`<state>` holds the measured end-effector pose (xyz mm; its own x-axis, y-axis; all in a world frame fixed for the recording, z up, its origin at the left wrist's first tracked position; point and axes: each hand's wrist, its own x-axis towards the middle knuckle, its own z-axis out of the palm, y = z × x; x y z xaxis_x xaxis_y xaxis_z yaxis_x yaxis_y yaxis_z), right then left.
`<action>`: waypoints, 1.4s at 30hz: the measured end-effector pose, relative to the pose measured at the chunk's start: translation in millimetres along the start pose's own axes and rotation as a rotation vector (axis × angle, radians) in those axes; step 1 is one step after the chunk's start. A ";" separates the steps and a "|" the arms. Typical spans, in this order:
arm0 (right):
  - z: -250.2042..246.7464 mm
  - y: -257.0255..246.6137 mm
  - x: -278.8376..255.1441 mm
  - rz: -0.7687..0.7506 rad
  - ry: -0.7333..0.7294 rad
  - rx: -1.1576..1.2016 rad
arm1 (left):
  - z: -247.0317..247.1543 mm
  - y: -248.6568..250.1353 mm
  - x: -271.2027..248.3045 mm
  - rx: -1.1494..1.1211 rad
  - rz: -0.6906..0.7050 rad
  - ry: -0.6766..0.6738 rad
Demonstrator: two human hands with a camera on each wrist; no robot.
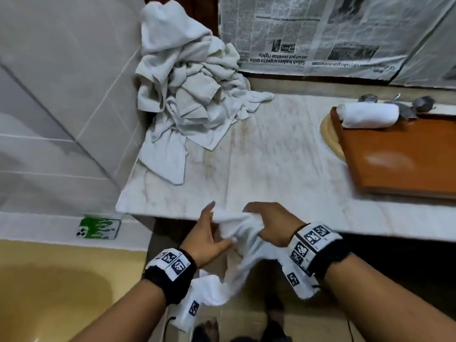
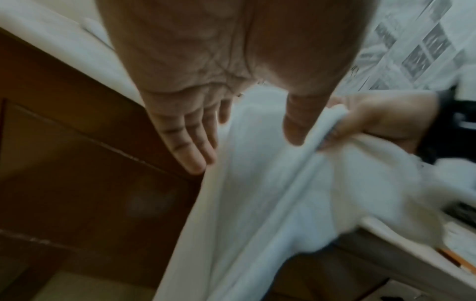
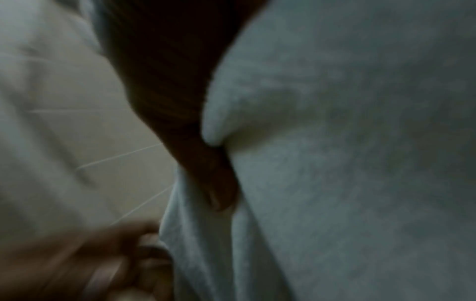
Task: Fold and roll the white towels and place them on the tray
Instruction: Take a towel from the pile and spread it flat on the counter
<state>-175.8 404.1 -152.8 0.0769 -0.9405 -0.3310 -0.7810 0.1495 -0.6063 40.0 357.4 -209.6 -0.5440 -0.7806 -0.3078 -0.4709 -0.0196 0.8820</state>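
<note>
Marble counter (image 1: 283, 156): right hand (image 1: 271, 225) grips white towel (image 1: 244, 245) (hanging).

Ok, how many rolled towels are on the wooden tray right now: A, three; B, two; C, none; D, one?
D: a single rolled towel lies at the far end of the tray, while another towel hangs unrolled between the hands at the counter edge and the rest sit in the pile by the wall.
</note>
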 end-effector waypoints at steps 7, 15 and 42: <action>-11.5 -19.0 -26.0 0.001 0.089 -0.151 | -38.4 43.7 13.5 0.174 0.259 -0.087; -97.8 57.7 -51.0 0.236 0.275 -0.239 | -67.4 88.9 50.9 0.194 0.403 0.237; -359.3 186.4 174.2 0.375 0.844 0.276 | -81.8 231.8 360.8 -0.205 -0.027 0.517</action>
<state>-530.8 158.5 -63.7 -0.7031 -0.7106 0.0259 -0.4825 0.4499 -0.7515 -208.6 20.1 -87.1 -0.0980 -0.9819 -0.1621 -0.3072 -0.1251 0.9434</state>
